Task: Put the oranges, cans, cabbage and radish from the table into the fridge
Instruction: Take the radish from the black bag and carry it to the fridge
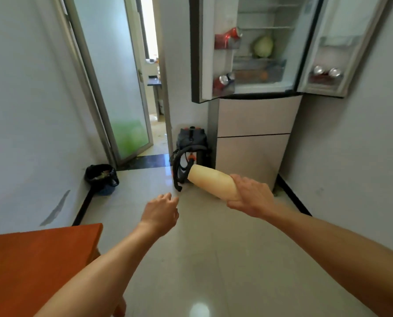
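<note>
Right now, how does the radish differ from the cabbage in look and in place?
The radish is long and cream-white; the cabbage is round and pale green. The radish is gripped by the right hand outside the fridge; the cabbage rests on a shelf inside it. Both are vegetables.

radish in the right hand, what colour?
Pale cream-white radish, gripped by the right hand; head view.
</note>
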A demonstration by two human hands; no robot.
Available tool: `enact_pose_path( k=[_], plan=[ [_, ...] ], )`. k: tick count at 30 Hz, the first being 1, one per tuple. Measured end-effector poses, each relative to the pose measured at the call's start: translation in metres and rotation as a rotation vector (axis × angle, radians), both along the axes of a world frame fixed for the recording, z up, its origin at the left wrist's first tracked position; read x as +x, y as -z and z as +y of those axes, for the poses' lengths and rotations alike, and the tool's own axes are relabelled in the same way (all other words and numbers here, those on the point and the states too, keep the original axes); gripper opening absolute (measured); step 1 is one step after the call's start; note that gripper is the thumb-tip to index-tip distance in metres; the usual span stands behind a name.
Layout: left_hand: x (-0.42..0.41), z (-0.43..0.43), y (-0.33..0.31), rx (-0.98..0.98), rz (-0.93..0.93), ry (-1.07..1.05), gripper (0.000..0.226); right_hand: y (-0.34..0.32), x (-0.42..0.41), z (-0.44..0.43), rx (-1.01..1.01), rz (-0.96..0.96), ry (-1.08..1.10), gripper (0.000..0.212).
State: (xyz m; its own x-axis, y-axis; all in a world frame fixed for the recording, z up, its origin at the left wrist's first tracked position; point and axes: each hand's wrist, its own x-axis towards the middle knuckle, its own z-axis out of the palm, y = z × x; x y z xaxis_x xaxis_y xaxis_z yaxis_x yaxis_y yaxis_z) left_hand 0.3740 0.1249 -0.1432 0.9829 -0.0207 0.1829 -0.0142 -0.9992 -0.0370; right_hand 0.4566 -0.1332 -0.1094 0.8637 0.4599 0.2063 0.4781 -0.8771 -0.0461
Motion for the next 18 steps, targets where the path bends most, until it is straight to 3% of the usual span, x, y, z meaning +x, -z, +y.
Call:
enact_pose_path(
  k=[10, 18],
  plan=[
    [0.249, -0.076, -0.030, 0.023, -0.029, 0.313, 0.021, -0.022, 0.176, -0.089, 0.079, 0.007, 0.314, 0.081],
    [0.434, -0.149, -0.037, 0.061, -0.049, 0.391, 0.021, -0.028, 0.348, -0.158, 0.057, -0.036, 0.351, 0.079]
  ],
)
